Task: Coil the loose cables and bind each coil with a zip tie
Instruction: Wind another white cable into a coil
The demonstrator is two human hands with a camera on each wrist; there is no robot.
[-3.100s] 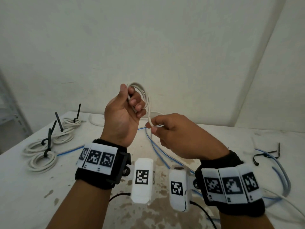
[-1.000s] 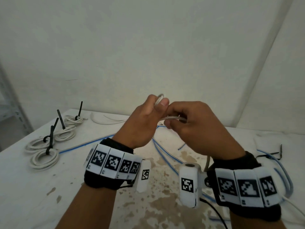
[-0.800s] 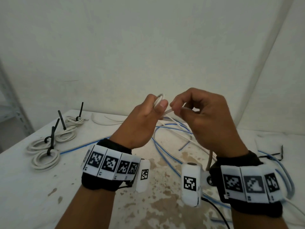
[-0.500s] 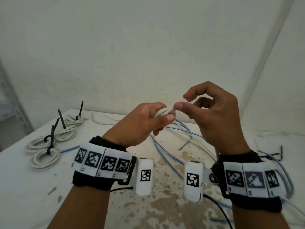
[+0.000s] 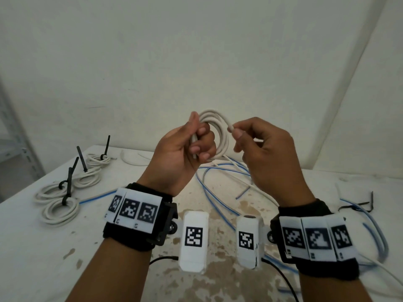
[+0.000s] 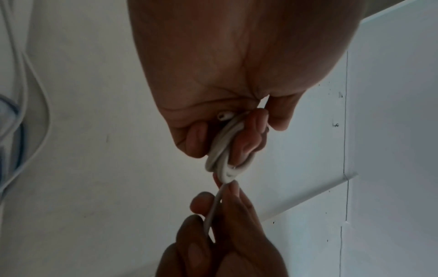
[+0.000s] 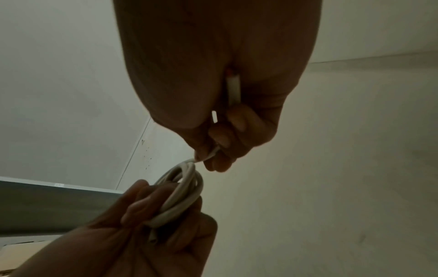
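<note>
A white cable coil (image 5: 218,131) of several loops is held up above the table. My left hand (image 5: 187,149) grips the coil's left side, fingers curled through the loops (image 6: 222,150) (image 7: 182,195). My right hand (image 5: 257,149) is just to the right and pinches the cable's free end (image 5: 230,127) between thumb and forefinger, touching the coil's rim (image 7: 208,155). A short length of the same cable runs back through the right palm (image 7: 233,90). One cut cable end (image 6: 224,116) pokes out under the left palm.
Three white coils bound with black zip ties (image 5: 60,209) (image 5: 87,178) (image 5: 98,159) lie at the table's left. Loose blue and white cables (image 5: 218,188) sprawl across the stained tabletop (image 5: 32,258). Black zip ties (image 5: 359,205) and a blue cable loop (image 5: 379,234) lie at right.
The left hand has turned palm-up, so the coil now stands open as a ring. The right hand closed from spread fingers onto the cable end at the coil's right rim.
</note>
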